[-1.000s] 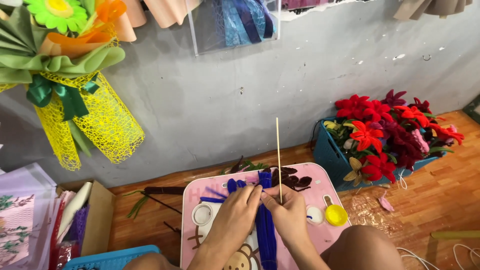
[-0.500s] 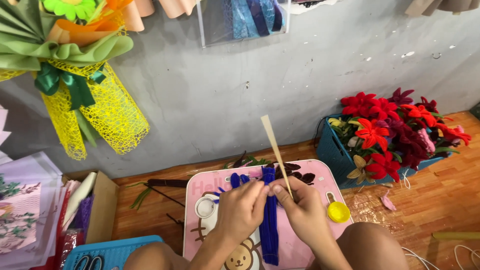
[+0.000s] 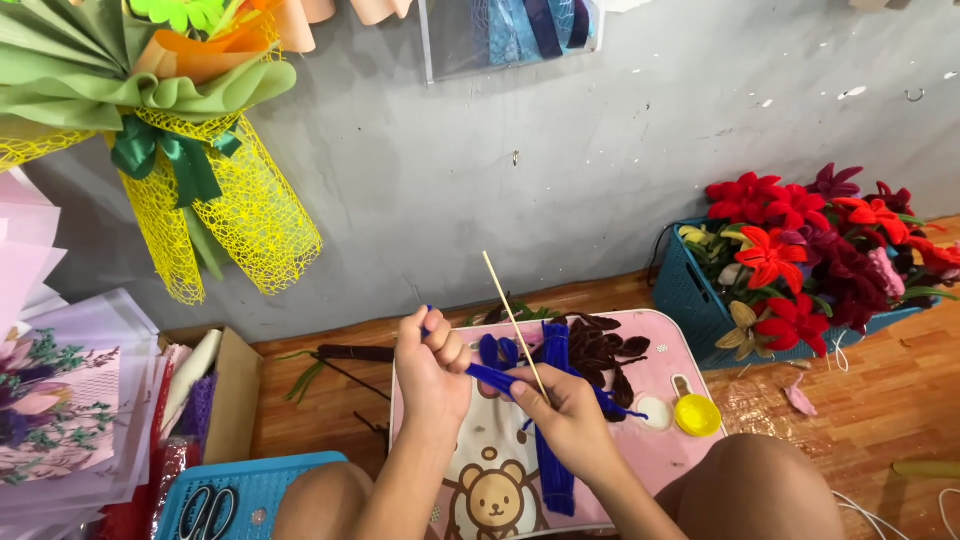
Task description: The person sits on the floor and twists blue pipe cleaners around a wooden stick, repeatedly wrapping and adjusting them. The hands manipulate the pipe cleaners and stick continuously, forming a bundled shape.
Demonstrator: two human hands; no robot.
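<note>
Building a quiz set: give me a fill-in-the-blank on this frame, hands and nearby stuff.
1. The left hand grips a fuzzy wire coloured ____.
2. The right hand pinches a thin wooden ____.
3. The small table under the hands is coloured ____.
4. The blue basket on the floor holds ____.

Missing: blue; stick; pink; flowers

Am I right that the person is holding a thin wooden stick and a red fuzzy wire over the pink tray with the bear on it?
Not quite: the fuzzy wire is blue, not red. The head view shows the left hand and the right hand holding it together with the thin wooden stick over the pink tray with the bear on it. The red things are the flowers in the blue basket to the right.
</note>
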